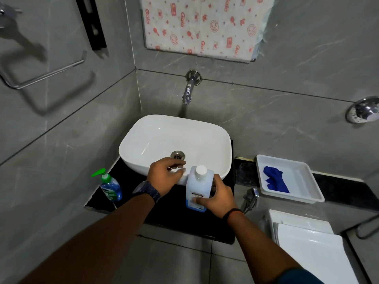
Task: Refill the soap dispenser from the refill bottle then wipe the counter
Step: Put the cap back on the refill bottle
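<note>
Refill bottle (198, 188) upright on glossy black counter (176, 212), capped.
I see my R hand (218, 196) wrapped round the boxy translucent bottle; L hand (165, 178) loose, fingers curled, beside its white round cap (201, 171). Teardrop blue dispenser (109, 186), green pump, far left; blue cloth (274, 179) in white plastic tray (307, 193).

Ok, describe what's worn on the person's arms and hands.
Both forearms are bare, no gloves. The left hand has a dark blue patterned band at the wrist. The right hand has a thin black and red thread at the wrist. A blue sleeve edge shows on the right upper arm.
</note>
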{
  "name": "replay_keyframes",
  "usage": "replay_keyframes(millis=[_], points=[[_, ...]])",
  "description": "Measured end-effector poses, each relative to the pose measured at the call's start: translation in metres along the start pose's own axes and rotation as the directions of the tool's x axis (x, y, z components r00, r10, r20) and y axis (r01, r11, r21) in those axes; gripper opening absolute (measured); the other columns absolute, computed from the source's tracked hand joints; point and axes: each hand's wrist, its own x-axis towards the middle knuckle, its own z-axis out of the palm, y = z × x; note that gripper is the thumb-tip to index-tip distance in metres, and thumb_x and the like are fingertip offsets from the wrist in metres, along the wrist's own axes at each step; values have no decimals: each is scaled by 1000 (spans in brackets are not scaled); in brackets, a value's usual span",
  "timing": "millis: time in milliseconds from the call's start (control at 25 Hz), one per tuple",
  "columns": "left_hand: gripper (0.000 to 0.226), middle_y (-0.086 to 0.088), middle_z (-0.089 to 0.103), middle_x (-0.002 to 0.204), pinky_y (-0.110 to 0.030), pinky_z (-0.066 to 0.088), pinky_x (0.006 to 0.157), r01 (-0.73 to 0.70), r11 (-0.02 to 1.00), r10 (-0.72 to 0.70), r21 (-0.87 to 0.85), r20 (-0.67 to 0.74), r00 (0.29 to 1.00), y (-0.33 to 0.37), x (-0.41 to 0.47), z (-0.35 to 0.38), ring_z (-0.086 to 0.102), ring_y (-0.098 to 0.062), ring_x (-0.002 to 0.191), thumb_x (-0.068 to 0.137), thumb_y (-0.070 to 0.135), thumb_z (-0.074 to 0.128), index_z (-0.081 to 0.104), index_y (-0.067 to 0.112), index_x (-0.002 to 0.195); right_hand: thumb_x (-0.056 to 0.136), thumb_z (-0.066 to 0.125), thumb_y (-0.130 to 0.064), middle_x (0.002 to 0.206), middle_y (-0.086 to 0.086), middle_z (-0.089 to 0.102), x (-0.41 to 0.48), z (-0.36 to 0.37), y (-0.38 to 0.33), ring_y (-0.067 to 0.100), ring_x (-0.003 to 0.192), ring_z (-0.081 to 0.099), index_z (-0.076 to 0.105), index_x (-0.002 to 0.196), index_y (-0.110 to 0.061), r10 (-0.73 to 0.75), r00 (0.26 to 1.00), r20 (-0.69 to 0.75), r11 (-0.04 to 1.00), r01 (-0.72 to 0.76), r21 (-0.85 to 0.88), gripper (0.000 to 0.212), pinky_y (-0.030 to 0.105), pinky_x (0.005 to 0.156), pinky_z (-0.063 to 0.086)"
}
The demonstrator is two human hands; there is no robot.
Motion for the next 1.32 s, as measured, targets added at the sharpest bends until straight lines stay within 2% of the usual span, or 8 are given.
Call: replay_keyframes(millis=[160, 320, 560, 880, 1000, 1080, 1160, 1320], points=[[25, 15, 67, 82, -15, 46, 74, -55, 998, 53, 31, 76, 996, 12, -4, 7, 59, 0, 78, 61, 33, 84, 71, 27, 82, 53, 89, -39, 105, -7, 66, 2, -2, -1, 8, 91, 64, 47, 115, -38, -7, 1000, 19, 1000, 7, -6, 74, 22, 76, 56], [41, 6, 69, 101, -7, 40, 75, -164, 981, 139, 102, 214, 967, 21, -2, 17, 53, 0, 87, 65, 30, 81, 68, 24, 104, 54, 89, -40, 106, -7, 65, 2, 0, -1, 7, 93, 64, 47, 120, -35, -3, 999, 41, 1000, 2, 18, 78, 22, 76, 56], [38, 15, 61, 82, -12, 35, 65, -117, 973, 82, 199, 176, 981, 16, 6, 17, 50, -3, 79, 54, 48, 82, 66, 31, 84, 54, 90, -38, 105, -6, 66, 4, -6, 0, 7, 92, 64, 49, 119, -32, -15, 997, 74, 1000, 16, -21, 77, 22, 76, 56], [30, 12, 63, 94, -42, 43, 90, -350, 931, 278, 104, 419, 864, 11, 28, 17, 51, -14, 94, 69, 26, 78, 68, 27, 97, 50, 90, -38, 105, -9, 67, 12, -20, -2, 8, 94, 65, 48, 122, -35, -32, 990, 134, 999, 35, -19, 84, 30, 80, 58], [63, 12, 60, 107, -36, 41, 96, -285, 955, 228, 79, 417, 880, 16, 28, 14, 48, -9, 103, 53, 33, 87, 62, 31, 111, 51, 92, -32, 107, -9, 66, 14, -28, -5, 7, 96, 64, 50, 122, -34, -27, 989, 144, 1000, 25, 18, 83, 20, 78, 55], [117, 13, 44, 126, -28, 33, 102, -177, 979, 112, 102, 457, 883, 8, 23, 15, 37, -6, 118, 32, 41, 90, 36, 33, 135, 52, 93, -25, 109, -10, 66, 19, -35, -11, 2, 98, 62, 53, 121, -32, -26, 993, 119, 997, 16, 80, 80, 12, 76, 50], [137, 13, 32, 137, -29, 30, 105, -93, 990, 24, 109, 513, 858, -6, 19, 21, 29, -6, 127, 27, 44, 90, 19, 30, 143, 54, 93, -15, 110, -8, 67, 25, -45, -19, 4, 100, 63, 56, 121, -25, -18, 995, 93, 985, 2, 171, 77, 16, 81, 51], [81, 9, 62, 109, -26, 48, 85, 40, 999, -52, 35, 486, 873, -17, 26, 40, 59, -15, 104, 43, 35, 90, 51, 33, 114, 59, 88, -2, 110, 0, 69, 37, -62, -29, 20, 102, 66, 56, 121, -21, -9, 997, 74, 957, -13, 291, 72, 34, 86, 56]])
